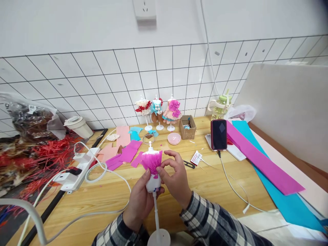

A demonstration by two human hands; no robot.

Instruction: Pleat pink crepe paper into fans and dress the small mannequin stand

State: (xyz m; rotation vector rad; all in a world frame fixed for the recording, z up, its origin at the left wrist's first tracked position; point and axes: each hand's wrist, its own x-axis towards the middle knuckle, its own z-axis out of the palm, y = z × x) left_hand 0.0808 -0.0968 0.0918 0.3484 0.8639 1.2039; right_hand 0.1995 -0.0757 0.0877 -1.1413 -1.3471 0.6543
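A small white dress form (151,184) on a thin stand with a round base is tilted toward me, its upper body wrapped in gathered magenta crepe paper (151,162). My left hand (140,194) is closed around the form's body from the left and below, thumb against the lower edge of the paper. On the other side, my right hand (175,174) pinches the magenta paper near the waist with thumb and index finger, the other fingers curled. Beyond the form lie loose magenta paper pieces (130,151).
Three dressed miniature forms (156,107) stand by the tiled wall, near a cardboard box (188,126) and a pink dish (174,138). A phone (218,135) and long paper strips (263,155) lie right. On the left are a power strip (79,174) and cables.
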